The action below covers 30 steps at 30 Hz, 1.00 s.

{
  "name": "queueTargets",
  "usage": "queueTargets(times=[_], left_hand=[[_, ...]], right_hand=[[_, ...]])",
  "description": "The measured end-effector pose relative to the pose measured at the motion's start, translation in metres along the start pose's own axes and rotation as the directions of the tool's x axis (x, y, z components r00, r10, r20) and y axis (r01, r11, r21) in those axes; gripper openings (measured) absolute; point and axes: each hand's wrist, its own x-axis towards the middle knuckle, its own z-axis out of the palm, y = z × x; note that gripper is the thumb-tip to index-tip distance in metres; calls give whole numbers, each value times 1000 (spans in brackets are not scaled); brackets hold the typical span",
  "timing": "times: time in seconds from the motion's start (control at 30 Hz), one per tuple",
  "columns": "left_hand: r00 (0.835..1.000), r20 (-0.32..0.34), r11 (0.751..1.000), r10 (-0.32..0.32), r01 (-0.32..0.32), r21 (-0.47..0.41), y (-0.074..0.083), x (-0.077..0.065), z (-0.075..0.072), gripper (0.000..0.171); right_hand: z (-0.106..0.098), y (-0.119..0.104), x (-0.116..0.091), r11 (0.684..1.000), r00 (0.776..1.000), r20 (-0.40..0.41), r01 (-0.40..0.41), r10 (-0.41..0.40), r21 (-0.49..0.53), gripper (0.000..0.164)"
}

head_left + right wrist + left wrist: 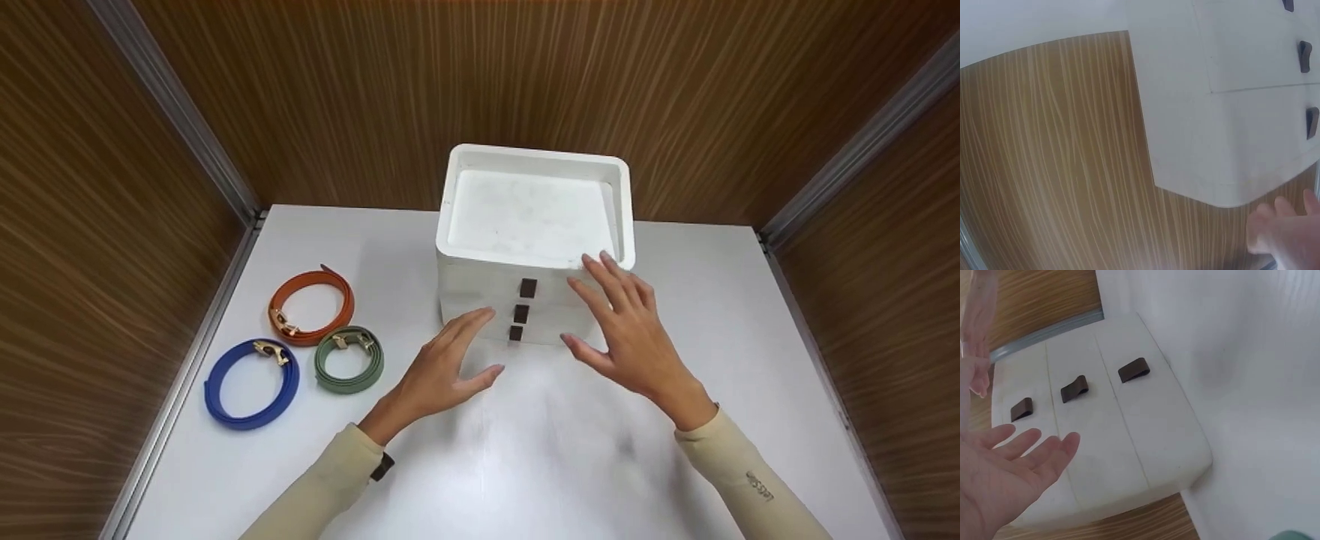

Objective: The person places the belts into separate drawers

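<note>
In the head view, a white drawer box [525,259] stands at the back of the table [525,480], its shallow top tray facing up. The left hand [448,367] and right hand [630,330] are on either side of its front, fingers spread and loose, grasping nothing; whether the right fingertips touch the rim is hard to tell from above. An orange belt [319,336], a blue belt [244,422] and a green belt [349,385] lie coiled to the left.

In the left wrist view, the front shows three sections, each with one of the brown tabs [1075,388]. The tabs look like pliant folded loops, best pinched between thumb and finger. The left palm is turned up, free of any load.

In the right wrist view, the box's side looks stiff and smooth, probably slippery, so bracing the body with a flat palm seems sensible.
</note>
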Motion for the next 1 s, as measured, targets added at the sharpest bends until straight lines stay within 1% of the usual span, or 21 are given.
queueTargets(times=[0.07, 0.13, 0.2, 0.27, 0.37, 0.47, 0.53, 0.6, 0.7, 0.77, 0.83, 0.93, 0.97, 1.0], left_hand=[[999, 16, 994, -48, 49, -93, -1, 3, 5, 75], [995, 35, 976, -89, 94, -195, -3, 7, 11, 75], [991, 58, 950, -117, 129, -283, -4, 10, 17, 75], [988, 81, 925, -133, 153, -347, -6, 14, 21, 76], [983, 102, 878, -149, 179, -443, -8, 19, 24, 77], [981, 117, 828, -156, 194, -527, -10, 24, 25, 77], [979, 126, 796, -160, 204, -571, -11, 26, 26, 76], [977, 129, 758, -169, 212, -617, -13, 29, 28, 74], [976, 109, 691, -191, 213, -691, -11, 34, 32, 71], [974, 90, 653, -206, 206, -729, -10, 38, 36, 68], [972, 80, 632, -219, 204, -748, -9, 42, 39, 64], [967, 88, 614, -239, 221, -758, -7, 47, 43, 60], [965, 97, 603, -245, 230, -764, -6, 48, 45, 59], [963, 107, 584, -249, 237, -777, -5, 49, 46, 59]], right_hand=[[1, 4, 3, 1000, 1000, -14, -28, 28, -2, 70], [1, 8, 4, 998, 998, -27, -60, 60, -4, 70], [0, 12, 3, 995, 995, -32, -96, 96, -8, 72], [-1, 16, 2, 991, 990, -33, -134, 134, -10, 73], [-3, 23, 3, 982, 982, -17, -187, 187, -11, 74], [-4, 30, 8, 969, 969, -2, -245, 245, 5, 78], [-4, 34, 11, 959, 959, 2, -283, 283, 29, 80], [-4, 38, 15, 949, 950, 7, -311, 312, 55, 81], [-3, 43, 19, 938, 942, 2, -334, 335, 93, 78], [-2, 46, 21, 935, 941, -4, -335, 338, 113, 75], [-2, 47, 22, 932, 940, -12, -338, 342, 131, 73], [-2, 49, 20, 924, 933, -14, -353, 359, 147, 71], [-2, 49, 20, 920, 930, -14, -362, 368, 152, 71], [-3, 50, 19, 914, 925, -14, -373, 380, 160, 72]])
